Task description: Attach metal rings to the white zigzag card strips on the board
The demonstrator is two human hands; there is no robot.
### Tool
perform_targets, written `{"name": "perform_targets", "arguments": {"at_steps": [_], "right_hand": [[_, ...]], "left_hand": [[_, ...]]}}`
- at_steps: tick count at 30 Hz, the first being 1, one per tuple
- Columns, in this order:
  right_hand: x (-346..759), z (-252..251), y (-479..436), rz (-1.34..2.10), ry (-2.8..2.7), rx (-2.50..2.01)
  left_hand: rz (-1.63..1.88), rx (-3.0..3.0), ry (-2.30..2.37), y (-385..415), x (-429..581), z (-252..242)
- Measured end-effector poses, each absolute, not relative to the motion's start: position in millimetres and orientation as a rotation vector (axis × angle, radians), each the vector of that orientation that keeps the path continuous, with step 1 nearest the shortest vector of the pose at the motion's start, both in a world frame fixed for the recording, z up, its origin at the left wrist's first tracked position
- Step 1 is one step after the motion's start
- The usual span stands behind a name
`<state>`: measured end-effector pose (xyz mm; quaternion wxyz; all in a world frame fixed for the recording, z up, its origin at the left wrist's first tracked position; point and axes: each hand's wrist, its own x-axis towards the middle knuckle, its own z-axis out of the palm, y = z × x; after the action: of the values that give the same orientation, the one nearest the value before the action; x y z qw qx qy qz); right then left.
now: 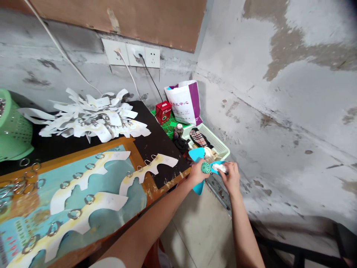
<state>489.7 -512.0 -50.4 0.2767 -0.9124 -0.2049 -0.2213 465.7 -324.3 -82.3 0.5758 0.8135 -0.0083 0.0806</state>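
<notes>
Left hand (197,173), fingers curled and partly closed, has hold of a turquoise three-bladed plastic piece (198,193) at its round green ribbed hub (205,167). Right hand (231,178), fingers pinched, holds a white fluffy wad (219,168) against one blade, just beside the hub. Step in hand, as judged: both hands work the wad on that blade, above a pale green plastic mesh basket (214,139); the next move calls for the pinch to stay on the blade. Count: three white cut strips (152,165) lie on a teal printed board (117,201) in an orange wooden frame, bearing twelve metal rings (89,166), four per strip. Loose metal rings (21,184) lie further left, number uncertain. One heap of white cut pieces (92,119) sits on the black tabletop (164,156).
</notes>
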Motion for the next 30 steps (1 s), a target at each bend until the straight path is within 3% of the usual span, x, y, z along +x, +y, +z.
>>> {"name": "perform_targets", "arguments": {"at_steps": [4,10,15,23,30], "right_hand": [[498,-58,-503,-0.679,-0.132,-2.410],[520,-50,-517,-0.642,0.016,-2.210],[535,-36,-528,-0.379,-0.237,-2.086],[561,-44,-459,0.011,-0.931,-2.224],[558,-47,-456,-0.059,-0.989,-2.508]], "left_hand": [[0.203,1.912,-0.045,-324,461,-84],[0.222,1.920,-0.080,-322,457,-91],[0.228,1.923,-0.169,-321,456,-98],[0.249,1.875,-0.306,-320,460,-110],[0.241,1.849,-0.389,-317,461,-125]]}}
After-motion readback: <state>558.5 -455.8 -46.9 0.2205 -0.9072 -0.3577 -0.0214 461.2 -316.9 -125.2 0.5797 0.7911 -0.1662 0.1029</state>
